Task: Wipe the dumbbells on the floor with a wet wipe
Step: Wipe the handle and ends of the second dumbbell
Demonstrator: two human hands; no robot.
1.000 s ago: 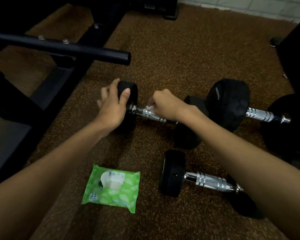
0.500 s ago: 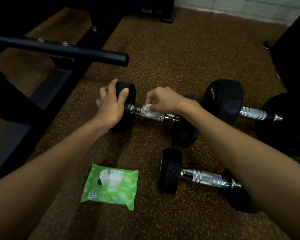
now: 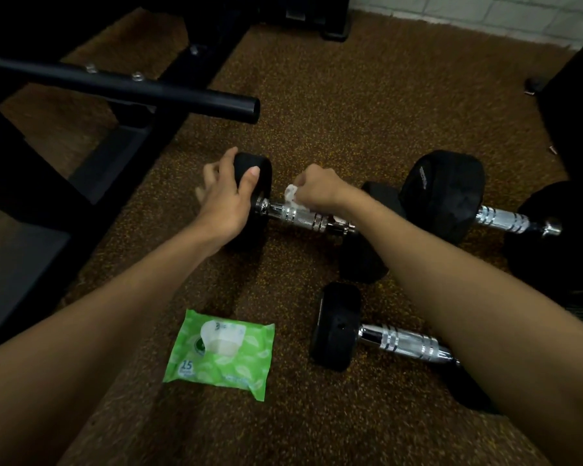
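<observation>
Wet wipe [image 3: 292, 196] in curled right hand [image 3: 317, 190]

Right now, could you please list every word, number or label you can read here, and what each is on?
"15": green plastic wet-wipe pack, lower left corner.
Pack's smaller print and flap logo: blurred.
White marking on large black rubber dumbbell head: unreadable.

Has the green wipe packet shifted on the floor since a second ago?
No. The wipe packet lies in the same spot, just left of the near dumbbell, with the same gap between them.
</observation>
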